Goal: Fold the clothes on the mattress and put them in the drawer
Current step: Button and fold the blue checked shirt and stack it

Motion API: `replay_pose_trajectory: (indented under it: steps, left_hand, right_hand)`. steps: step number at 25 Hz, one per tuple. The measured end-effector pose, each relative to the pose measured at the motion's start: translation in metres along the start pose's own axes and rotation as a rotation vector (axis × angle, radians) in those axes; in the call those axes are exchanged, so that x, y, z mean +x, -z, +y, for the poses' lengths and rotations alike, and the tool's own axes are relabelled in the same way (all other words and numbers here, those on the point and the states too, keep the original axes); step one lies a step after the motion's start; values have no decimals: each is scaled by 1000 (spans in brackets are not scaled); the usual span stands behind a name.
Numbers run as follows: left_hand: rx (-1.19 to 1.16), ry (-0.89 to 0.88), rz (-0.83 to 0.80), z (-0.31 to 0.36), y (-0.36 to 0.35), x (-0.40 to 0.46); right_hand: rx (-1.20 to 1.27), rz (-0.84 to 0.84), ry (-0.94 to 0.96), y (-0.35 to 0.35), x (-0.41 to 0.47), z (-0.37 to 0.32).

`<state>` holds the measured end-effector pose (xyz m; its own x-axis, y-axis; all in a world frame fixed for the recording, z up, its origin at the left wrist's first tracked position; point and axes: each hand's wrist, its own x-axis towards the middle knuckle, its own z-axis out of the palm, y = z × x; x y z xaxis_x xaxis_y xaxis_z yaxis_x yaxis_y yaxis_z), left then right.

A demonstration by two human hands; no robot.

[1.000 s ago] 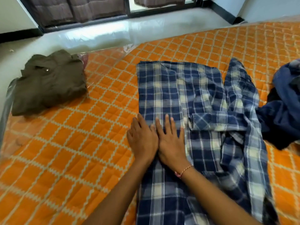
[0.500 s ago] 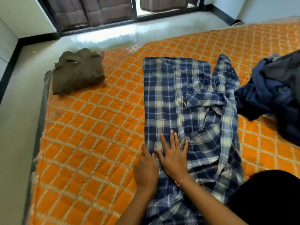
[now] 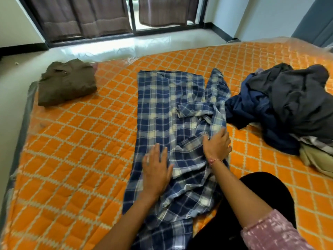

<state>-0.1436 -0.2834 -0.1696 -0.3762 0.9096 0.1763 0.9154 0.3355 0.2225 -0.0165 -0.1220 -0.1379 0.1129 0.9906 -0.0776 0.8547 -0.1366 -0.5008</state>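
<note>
On the mattress [image 3: 72, 150], left grip [image 3: 156, 170] presses flat, right grip [image 3: 217, 146] clutches plaid shirt [image 3: 162, 105]

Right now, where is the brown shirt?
In the head view the folded brown shirt lies at the mattress's far left corner, left of the blue checked shirt and apart from it.

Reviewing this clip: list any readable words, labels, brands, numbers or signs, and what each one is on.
None can be read.
Blue plaid shirt: no visible tag or print.
Folded olive-brown garment: one small shiny dot, no lettering.
Dark heap of clothes: no text visible.
Orange quilted mattress: lattice pattern only.
</note>
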Motion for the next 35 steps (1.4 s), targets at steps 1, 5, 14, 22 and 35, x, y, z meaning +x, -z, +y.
replay_pose_trajectory:
  steps: [1,5,14,22,35]
  left_hand:
    - [-5,-83,-65,14,-7,9]
    - [74,-264,-279,31,-45,10]
    - [124,-270,-299,88,-65,108]
    - [-495,-322,4,122,-49,121]
    - [-1832,497,-390,57,74,235]
  right_hand:
    - [-88,5,37,1,13,5]
    - [-280,85,229,-11,55,16]
    - [1463,-198,-633,52,145,-10]
    - [1798,-404,-507,85,83,-3]
    - [664,-106,390,55,77,-100]
